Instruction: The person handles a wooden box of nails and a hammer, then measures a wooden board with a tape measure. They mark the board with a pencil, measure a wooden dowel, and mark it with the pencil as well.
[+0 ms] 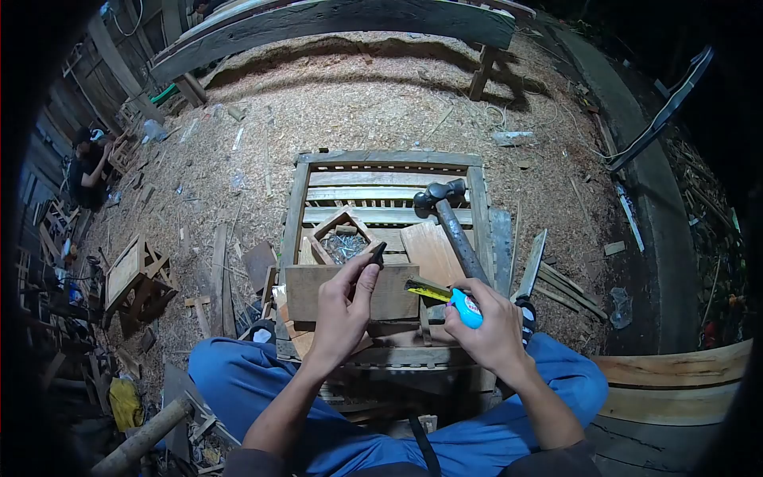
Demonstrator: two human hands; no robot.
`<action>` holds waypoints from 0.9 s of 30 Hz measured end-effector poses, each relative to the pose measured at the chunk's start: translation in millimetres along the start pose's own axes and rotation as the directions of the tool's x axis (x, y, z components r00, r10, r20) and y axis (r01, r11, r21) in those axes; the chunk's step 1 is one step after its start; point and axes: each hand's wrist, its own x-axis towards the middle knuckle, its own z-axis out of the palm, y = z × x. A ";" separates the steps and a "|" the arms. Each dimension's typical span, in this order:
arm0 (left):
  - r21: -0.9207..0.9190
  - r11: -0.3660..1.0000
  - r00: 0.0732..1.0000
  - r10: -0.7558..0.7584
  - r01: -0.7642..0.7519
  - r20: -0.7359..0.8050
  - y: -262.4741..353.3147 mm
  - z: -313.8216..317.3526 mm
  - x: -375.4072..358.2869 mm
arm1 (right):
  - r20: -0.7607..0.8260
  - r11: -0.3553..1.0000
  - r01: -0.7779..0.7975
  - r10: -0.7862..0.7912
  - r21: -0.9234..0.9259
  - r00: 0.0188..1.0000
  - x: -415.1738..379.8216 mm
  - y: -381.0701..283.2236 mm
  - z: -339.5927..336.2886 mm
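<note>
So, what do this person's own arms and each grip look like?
The left grip and right grip are bare, with no gloves. The forearms are uncovered too, with no watch showing; dark, plain sleeves show at the bottom edge.

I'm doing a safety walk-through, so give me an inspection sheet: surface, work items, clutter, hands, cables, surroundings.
Surface: slatted wooden stand.
Work items: wooden board; hammer, lying on the stand; wooden box holding nails.
Clutter: loose wood strips, plastic.
Hands: left hand pinches a small dark object; right hand grips a tape measure, blade partly out.
Cables: pale cord upper left, use unclear.
Surroundings: shavings-covered floor; another person at far left.
</note>
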 end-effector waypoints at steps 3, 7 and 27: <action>-0.003 1.000 0.995 0.020 -0.020 -0.101 0.2 5.4 6.9 | 0.004 1.000 -0.012 0.012 -0.016 1.000 0.3 -0.2 -1.6; 0.131 0.991 0.994 0.015 0.000 -0.112 -15.6 9.6 18.0 | -0.011 1.000 -0.003 0.003 -0.025 1.000 0.0 0.9 -1.1; 0.439 0.897 0.999 0.041 -0.046 0.022 6.9 19.2 14.5 | -0.055 0.999 -0.033 0.032 -0.007 0.998 -2.6 1.3 -8.0</action>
